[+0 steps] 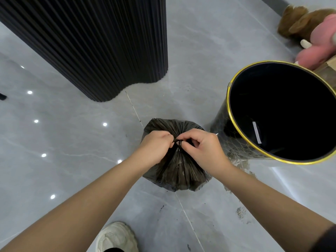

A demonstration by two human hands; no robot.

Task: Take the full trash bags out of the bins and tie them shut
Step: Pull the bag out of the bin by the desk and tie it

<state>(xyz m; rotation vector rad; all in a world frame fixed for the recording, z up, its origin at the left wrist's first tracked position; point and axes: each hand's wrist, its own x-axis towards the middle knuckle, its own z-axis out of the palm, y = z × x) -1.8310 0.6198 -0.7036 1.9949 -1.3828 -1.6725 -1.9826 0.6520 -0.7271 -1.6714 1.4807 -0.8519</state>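
Head view: left hand (155,144), right hand (202,145) pinch the half-hidden bag knot (179,142).

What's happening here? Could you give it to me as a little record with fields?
Bag: black trash bag on the floor, out of the bin, neck gathered into a knot
Left hand: pinches the neck at the knot
Right hand: pinches the knot from the other side
Bin: black, gold rim, right of the bag, no liner seen inside
Nearby: fluted column, plush toys, white shoe
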